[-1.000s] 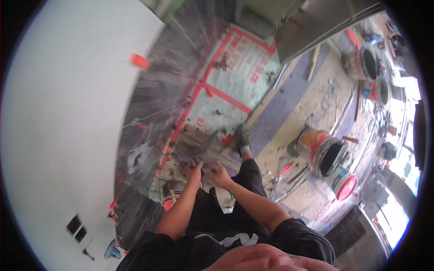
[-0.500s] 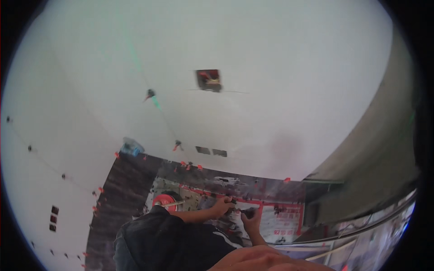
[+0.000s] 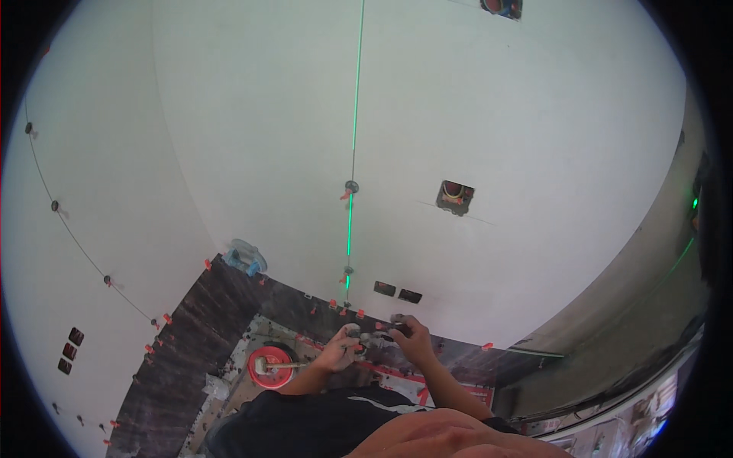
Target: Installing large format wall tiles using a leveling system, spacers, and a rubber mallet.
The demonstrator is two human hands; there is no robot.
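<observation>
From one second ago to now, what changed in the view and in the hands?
The view swung up from the floor with its buckets to the white tiled wall and its green laser line. A red bucket now shows below the hands. The left hand and right hand stayed close together in front of the body, around a small dark object; their grip is too small to judge.
</observation>
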